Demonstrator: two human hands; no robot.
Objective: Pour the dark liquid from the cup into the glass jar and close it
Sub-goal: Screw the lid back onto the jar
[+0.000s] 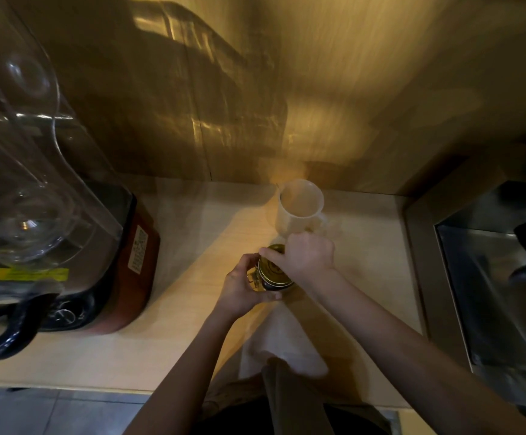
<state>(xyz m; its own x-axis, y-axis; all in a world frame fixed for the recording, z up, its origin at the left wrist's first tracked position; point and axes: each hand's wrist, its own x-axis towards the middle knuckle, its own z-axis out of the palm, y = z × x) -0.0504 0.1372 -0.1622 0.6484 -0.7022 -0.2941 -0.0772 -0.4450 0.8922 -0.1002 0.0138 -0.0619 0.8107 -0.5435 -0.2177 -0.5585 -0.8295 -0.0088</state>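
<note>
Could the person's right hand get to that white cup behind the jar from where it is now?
Probably yes. The right hand rests on the glass jar, and the white cup stands just behind it on the counter with nothing between them. It would have to let go of the jar first.

Two bare forearms with no sleeves, left hand [243, 285] and right hand [305, 255] without rings, watch or gloves, dark garment at the lower edge, details blurred

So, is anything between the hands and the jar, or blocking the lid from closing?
Nothing visible does. The left hand grips the side of the glass jar with dark liquid, and the right hand rests on its top. The white plastic cup stands behind, apart.
</note>
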